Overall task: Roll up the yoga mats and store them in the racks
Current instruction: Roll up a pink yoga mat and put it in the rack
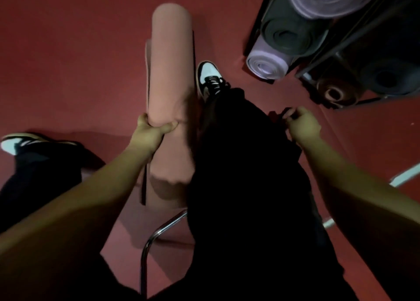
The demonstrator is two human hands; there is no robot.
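The person wears loose black trousers (238, 164) that fill much of the lower view, dark enough that folds and seams barely show. The forearms are bare down to the left hand (150, 132) and the right hand (303, 125); no sleeve reaches into view, and no watch, ring or band shows on either wrist. On the feet are low sneakers in black and white: the right shoe (210, 79) has a white toe, black overlays and black laces, and the left shoe (21, 143) shows a white toe cap, a black side panel and a pale tan sole edge.
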